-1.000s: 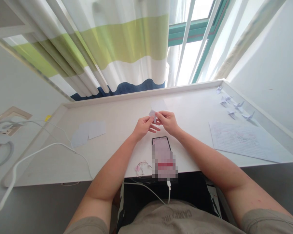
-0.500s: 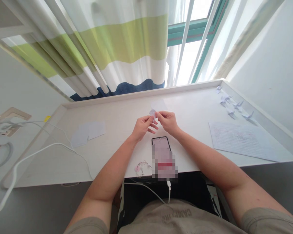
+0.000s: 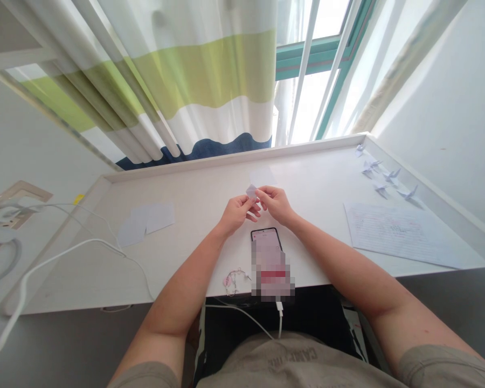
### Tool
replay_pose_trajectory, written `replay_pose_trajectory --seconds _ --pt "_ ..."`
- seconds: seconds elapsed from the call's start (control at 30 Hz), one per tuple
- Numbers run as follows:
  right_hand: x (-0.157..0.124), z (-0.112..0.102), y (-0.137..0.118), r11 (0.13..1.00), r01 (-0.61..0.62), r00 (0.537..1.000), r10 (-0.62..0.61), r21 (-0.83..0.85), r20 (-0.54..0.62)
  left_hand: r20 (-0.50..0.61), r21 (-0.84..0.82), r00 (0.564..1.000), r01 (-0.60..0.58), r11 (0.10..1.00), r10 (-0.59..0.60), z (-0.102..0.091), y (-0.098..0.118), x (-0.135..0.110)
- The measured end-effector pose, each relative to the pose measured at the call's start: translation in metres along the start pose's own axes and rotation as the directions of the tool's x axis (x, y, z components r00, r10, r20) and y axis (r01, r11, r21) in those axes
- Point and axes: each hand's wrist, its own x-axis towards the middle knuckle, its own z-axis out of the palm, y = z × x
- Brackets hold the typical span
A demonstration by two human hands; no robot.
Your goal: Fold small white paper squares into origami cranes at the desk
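Observation:
A small folded piece of white paper is pinched between both hands above the middle of the desk. My left hand grips its lower edge between thumb and fingers, the other fingers loosely curled. From the right side, my right hand pinches the same paper with thumb and forefinger. Its lower part is hidden behind the fingers. Just beyond the hands lies a flat white sheet. Nearer my body, a phone rests on the desk below the hands, its screen partly blurred out.
Several folded paper cranes stand at the desk's back right. A written sheet lies in front of them. Blank paper squares lie on the left, near a white cable. A beaded phone strap lies beside the phone.
The folded paper has turned slightly and now shows a flatter, diamond-like face. My fingers have shifted a little around it, and both hands remain in nearly the same place.

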Motion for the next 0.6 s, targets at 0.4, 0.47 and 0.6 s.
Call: replay_pose_trajectory --seconds 0.4,0.47,0.6 --pt "0.000 0.004 0.003 0.999 0.017 1.000 -0.017 0.044 0.016 0.082 -0.081 0.996 0.044 0.996 -0.038 -0.005 0.001 0.001" --pt "-0.002 0.007 0.003 0.998 0.010 1.000 -0.011 0.065 0.013 0.088 -0.104 0.994 0.066 0.992 -0.057 -0.005 0.001 0.001" --pt "-0.004 0.013 0.002 0.999 0.021 0.999 -0.019 0.041 -0.044 0.087 -0.116 0.992 0.099 0.988 -0.090 -0.006 0.005 0.000"
